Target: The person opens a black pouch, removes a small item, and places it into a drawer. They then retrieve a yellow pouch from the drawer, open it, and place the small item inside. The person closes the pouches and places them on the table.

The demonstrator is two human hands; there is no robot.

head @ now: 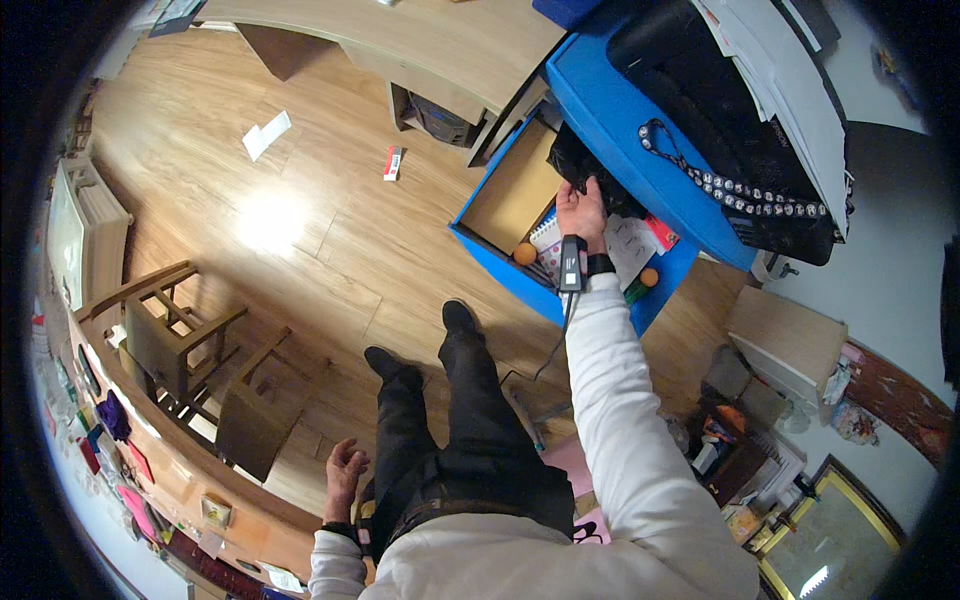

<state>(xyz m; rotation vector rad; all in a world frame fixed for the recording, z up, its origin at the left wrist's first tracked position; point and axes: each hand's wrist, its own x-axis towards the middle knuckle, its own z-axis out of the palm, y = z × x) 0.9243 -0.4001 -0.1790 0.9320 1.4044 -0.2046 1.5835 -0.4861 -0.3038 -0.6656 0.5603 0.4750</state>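
My right hand (580,214) reaches into an open blue drawer (480,259) and is at the near edge of a black plastic bag (576,161). Its thumb and fingers are against or close to the bag; whether they grip it cannot be made out. Beneath the wrist lie a spiral notebook (546,234) and a white sheet with markings (628,244). Two orange round objects are in the drawer, one on the left (524,253) and one on the right (649,277). My left hand (347,471) hangs beside my thigh, holding nothing, fingers loosely apart.
Above the drawer, a black printer (690,97) stands on the blue cabinet top (592,82) with a beaded strap (720,184). A desk (420,45) adjoins it. Paper (266,135) and a small red-white box (392,163) lie on the floor. Wooden chairs (259,427) stand left.
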